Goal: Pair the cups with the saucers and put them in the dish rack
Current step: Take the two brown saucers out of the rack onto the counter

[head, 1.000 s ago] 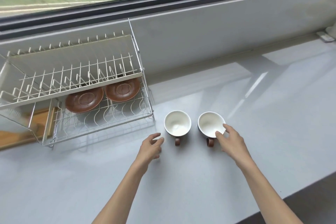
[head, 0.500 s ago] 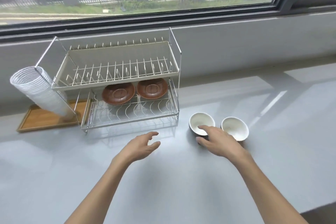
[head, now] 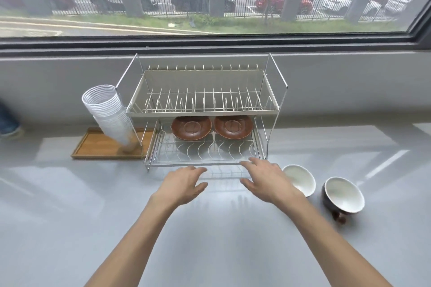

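Head view: both forearms reach fwd from 6 o'clock, palms down over the bench (head: 70, 228). Left hand (head: 180, 187) and right hand (head: 265, 182) both have fingers spread, holding nothing, fingertips just short of the dish rack (head: 205, 109) front edge. Two brown saucers (head: 191, 127) (head: 233, 126) lie side by side on the rack's lower tier, faces up. Two cups at 3 o'clock on the bench: near cup (head: 299, 178) partly behind right wrist, far cup (head: 342, 194) w/ handle pointing to 6 o'clock; both mouths up.
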`<state>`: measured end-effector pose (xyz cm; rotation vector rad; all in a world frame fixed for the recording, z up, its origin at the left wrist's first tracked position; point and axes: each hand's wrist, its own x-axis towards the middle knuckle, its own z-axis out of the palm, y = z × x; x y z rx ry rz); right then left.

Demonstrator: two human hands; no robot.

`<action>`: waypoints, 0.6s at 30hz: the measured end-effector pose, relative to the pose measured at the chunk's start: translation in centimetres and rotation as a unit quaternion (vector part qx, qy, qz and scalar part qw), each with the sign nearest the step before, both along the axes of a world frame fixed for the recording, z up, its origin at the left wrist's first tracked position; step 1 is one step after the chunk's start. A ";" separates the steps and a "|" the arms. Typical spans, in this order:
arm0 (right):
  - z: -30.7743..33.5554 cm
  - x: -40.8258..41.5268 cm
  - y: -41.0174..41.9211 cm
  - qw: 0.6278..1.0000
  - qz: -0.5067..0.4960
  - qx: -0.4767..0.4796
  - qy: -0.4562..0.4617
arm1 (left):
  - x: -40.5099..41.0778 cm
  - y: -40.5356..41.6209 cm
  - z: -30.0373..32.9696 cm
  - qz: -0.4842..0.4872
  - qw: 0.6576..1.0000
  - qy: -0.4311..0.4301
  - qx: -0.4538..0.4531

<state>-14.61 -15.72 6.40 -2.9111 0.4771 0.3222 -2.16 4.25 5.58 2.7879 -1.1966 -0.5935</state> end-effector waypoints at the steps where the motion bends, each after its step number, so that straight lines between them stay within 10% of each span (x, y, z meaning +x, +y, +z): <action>1: -0.1 0.4 0.1 1.000 -0.004 -0.002 -0.011 | 0.3 -0.1 -0.1 0.001 1.000 -0.013 -0.005; 18: -3.4 7.0 -3.5 0.989 -0.052 0.004 -0.138 | 4.1 -6.4 -3.7 0.136 0.970 -0.115 -0.168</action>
